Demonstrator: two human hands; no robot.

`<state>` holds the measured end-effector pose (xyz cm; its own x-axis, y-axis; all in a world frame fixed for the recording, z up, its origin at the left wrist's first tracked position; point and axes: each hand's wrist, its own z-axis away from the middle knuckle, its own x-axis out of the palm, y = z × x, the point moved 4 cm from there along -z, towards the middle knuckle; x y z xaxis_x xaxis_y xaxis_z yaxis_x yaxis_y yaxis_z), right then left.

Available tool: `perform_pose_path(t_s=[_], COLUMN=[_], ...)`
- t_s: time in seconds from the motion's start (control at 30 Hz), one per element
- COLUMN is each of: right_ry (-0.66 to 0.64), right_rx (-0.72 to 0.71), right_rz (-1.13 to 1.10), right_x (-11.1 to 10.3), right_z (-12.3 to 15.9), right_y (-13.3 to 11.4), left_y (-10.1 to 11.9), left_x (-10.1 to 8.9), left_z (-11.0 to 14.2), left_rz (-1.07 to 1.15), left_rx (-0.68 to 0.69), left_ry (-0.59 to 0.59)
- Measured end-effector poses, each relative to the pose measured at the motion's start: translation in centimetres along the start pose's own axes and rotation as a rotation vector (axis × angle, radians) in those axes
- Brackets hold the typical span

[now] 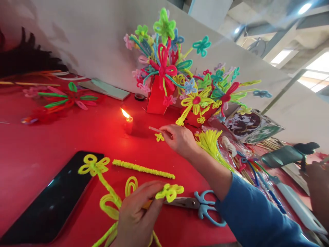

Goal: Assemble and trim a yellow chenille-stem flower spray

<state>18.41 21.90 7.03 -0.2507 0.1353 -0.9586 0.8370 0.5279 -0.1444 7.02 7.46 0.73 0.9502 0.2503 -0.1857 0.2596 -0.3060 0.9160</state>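
My left hand (136, 219) is closed on a small yellow pipe-cleaner flower (169, 192) near the table's front edge. My right hand (180, 139), in a blue sleeve, reaches forward and pinches a thin stick (154, 129) whose tip points toward a lit candle (128, 122). A tiny yellow flower (159, 137) lies just below that stick. A larger yellow pipe-cleaner flower with looped leaves (102, 181) and a straight yellow pipe cleaner (144, 168) lie on the red tablecloth (51, 144) beside my left hand.
A black phone (51, 202) lies at the left front. Blue-handled scissors (200, 206) lie under my right forearm. Two red boxes of colourful pipe-cleaner flowers (164, 68) stand at the back. Loose yellow pipe cleaners (210, 140) lie at right. Another person's hand (318, 192) shows at far right.
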Motion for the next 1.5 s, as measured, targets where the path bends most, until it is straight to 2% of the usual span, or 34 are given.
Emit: perform_pose_path(t_s=[0.07, 0.17, 0.3, 0.67, 1.5], right_ry=[0.028, 0.035, 0.019, 0.049, 0.073], right_rx=[-0.054, -0.06, -0.066, 0.041, 0.056], right_rz=[0.0, 0.038, 0.095, 0.012, 0.012], right_x=[0.2, 1.1, 2.1, 4.2, 4.1], right_z=[-2.2, -5.0, -6.8, -6.5, -6.8], right_y=[-1.5, -2.9, -3.8, -3.4, -3.5], left_y=[0.0, 0.1, 0.3, 0.2, 0.9], left_x=[0.1, 0.3, 0.2, 0.2, -0.1], left_z=[-0.1, -0.1, -0.1, 0.1, -0.6], left_rz=[0.053, 0.099, 0.109, 0.139, 0.117], left_rx=[-0.019, -0.008, 0.024, -0.01, 0.01], left_ry=[0.013, 0.022, 0.028, 0.009, 0.059])
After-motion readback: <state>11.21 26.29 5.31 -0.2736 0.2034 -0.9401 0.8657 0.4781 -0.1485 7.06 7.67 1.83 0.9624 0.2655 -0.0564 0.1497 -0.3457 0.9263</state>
